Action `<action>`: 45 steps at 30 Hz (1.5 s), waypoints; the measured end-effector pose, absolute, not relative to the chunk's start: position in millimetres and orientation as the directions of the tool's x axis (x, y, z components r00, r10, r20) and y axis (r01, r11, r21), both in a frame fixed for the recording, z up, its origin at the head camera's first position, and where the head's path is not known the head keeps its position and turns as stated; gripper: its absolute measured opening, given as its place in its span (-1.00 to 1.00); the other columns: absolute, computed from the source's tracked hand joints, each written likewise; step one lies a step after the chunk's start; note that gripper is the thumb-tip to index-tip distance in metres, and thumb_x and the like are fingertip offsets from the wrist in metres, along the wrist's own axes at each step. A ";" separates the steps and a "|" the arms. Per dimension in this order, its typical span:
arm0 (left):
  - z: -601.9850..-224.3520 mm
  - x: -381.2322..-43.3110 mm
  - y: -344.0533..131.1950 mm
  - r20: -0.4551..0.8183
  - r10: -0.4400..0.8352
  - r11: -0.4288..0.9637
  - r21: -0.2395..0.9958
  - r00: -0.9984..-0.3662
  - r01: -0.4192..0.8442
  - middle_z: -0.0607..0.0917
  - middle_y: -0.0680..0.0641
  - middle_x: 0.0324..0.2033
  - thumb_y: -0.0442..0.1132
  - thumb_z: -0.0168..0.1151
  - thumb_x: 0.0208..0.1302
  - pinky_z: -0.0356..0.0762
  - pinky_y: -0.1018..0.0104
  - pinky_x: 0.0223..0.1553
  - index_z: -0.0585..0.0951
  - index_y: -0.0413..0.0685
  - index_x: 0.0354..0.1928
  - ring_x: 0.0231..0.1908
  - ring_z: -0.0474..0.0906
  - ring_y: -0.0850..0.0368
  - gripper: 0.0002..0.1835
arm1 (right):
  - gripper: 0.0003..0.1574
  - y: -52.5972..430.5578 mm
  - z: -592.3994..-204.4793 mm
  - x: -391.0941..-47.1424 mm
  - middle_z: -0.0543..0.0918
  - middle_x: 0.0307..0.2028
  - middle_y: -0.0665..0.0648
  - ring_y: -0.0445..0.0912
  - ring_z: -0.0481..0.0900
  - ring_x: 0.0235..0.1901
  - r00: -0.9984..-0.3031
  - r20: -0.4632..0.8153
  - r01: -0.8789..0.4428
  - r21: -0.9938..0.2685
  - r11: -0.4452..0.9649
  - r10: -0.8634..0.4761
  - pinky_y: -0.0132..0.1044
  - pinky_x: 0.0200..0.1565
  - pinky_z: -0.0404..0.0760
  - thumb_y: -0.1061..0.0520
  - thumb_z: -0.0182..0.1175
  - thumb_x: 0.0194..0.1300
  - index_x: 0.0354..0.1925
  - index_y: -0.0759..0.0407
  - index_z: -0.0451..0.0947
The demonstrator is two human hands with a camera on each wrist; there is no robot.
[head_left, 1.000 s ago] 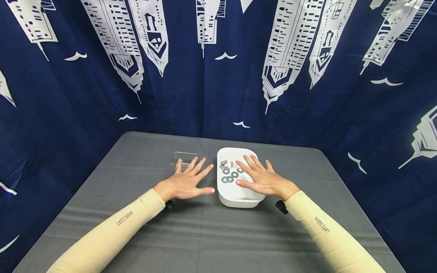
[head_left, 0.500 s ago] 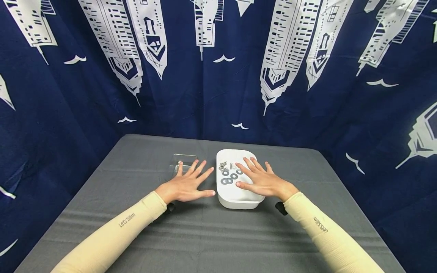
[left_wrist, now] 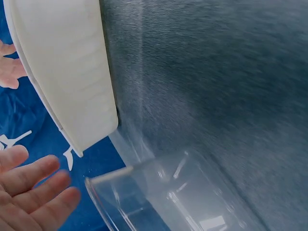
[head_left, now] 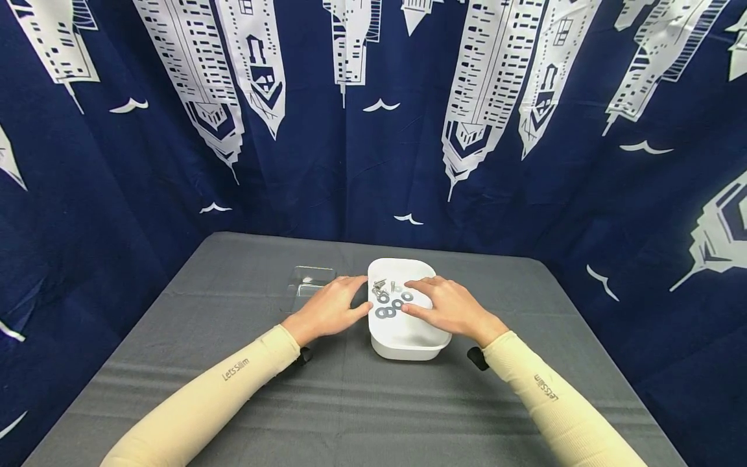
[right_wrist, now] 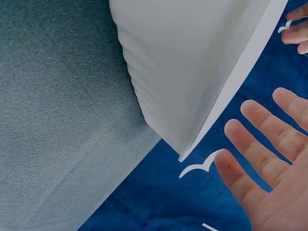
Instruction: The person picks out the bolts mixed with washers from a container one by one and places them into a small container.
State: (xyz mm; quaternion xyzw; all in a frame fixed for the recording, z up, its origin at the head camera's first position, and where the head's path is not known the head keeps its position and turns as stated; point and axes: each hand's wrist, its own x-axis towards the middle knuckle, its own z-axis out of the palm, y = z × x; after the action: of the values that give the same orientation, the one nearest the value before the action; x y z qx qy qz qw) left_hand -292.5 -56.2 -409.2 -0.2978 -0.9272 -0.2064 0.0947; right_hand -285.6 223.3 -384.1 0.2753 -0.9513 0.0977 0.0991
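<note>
A white rounded plastic bin (head_left: 406,337) stands at the middle of the table. Inside it lie several grey flat washers (head_left: 385,312) and a small heap of metal screws (head_left: 379,289). My left hand (head_left: 329,309) hovers beside the bin's left edge, thumb apart from the loosely bent fingers, holding nothing. Over the bin's right side is my right hand (head_left: 452,311), its fingers slightly bent and nothing in them. In both wrist views the fingers are apart from the bin's wall (left_wrist: 67,67). A clear plastic box (head_left: 303,292) sits just behind my left hand, which partly covers it.
A grey cloth covers the table (head_left: 344,408). Around its back and sides hangs a dark blue curtain (head_left: 327,175) with white building prints. A dark wrist camera (head_left: 477,358) shows under the right wrist.
My left hand has moved right toward the bin, its spread fingers drawing together and bending. The right hand's fingers have also closed up from a wide spread. The view has tilted slightly upward.
</note>
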 end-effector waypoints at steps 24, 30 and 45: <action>-429.1 -326.5 -25.6 0.202 0.393 0.803 0.400 -0.897 0.442 0.59 -0.28 0.14 0.00 0.19 0.38 0.54 0.03 0.17 0.31 -0.33 0.42 0.11 0.59 -0.12 -0.27 | -0.21 222.0 -383.8 -290.6 0.67 0.12 0.03 -0.04 0.70 -0.06 -0.841 0.231 -0.537 -0.234 0.811 -0.490 -0.02 -0.07 0.64 -0.49 0.07 0.35 0.28 -0.06 0.56; -434.0 -331.2 -23.6 0.202 0.393 0.790 0.425 -0.897 0.442 0.55 -0.29 0.22 0.00 0.19 0.38 0.51 0.02 0.23 0.26 -0.29 0.46 0.18 0.57 -0.15 -0.24 | -0.27 224.9 -381.4 -288.8 0.68 0.10 0.04 -0.06 0.69 -0.08 -0.844 0.241 -0.531 -0.242 0.812 -0.479 -0.05 -0.09 0.64 -0.43 0.13 0.35 0.26 -0.06 0.58; -432.5 -329.4 -24.2 0.159 0.391 0.787 0.453 -0.907 0.419 0.55 -0.30 0.21 0.03 0.15 0.36 0.54 0.01 0.17 0.22 -0.24 0.49 0.12 0.60 -0.15 -0.21 | -0.42 223.7 -373.2 -305.2 0.72 0.05 0.12 0.01 0.69 -0.12 -0.812 0.266 -0.583 -0.365 0.726 -0.519 -0.05 -0.10 0.64 -0.21 0.24 0.37 0.16 0.12 0.64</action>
State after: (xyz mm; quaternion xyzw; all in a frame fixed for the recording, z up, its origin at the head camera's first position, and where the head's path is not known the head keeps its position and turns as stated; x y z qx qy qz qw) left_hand -329.4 -24.2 -432.5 -0.2141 -0.9449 -0.2460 0.0284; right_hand -305.2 223.7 -373.2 0.2976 -0.9260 0.2206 0.0726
